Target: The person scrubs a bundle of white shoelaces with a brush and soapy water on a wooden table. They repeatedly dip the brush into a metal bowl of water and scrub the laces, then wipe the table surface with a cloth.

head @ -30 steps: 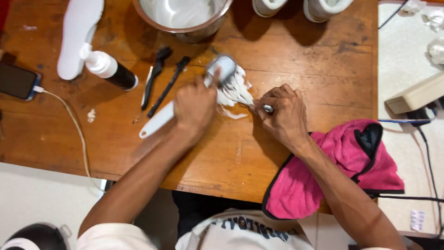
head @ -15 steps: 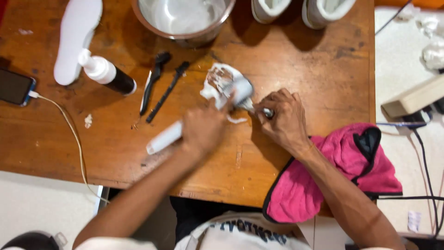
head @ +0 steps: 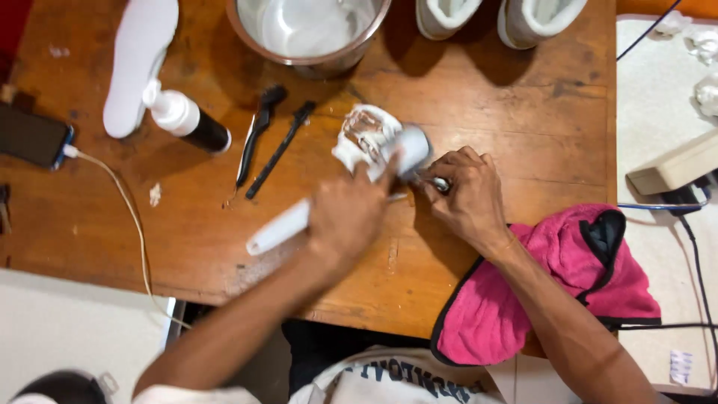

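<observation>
My left hand (head: 350, 213) grips a long white brush (head: 280, 226) by its handle. The brush's grey head (head: 411, 150) presses on a bunched white shoelace (head: 363, 135) lying on the wooden table (head: 523, 112). My right hand (head: 464, 196) is closed and pins one end of the lace to the table, right beside the brush head. A small metal piece shows under its fingers.
A metal bowl (head: 310, 34) of soapy water stands at the back, two white shoes (head: 497, 16) to its right. A white insole (head: 138, 60), a foam bottle (head: 187, 123), two black brushes (head: 269, 146) and a phone (head: 30, 135) on a cable lie left. A pink towel (head: 553, 292) hangs off the near right edge.
My left hand has moved the brush rightwards and towards me across the lace, in a scrubbing stroke. The lace has bunched up behind the brush head. My right hand stays in place.
</observation>
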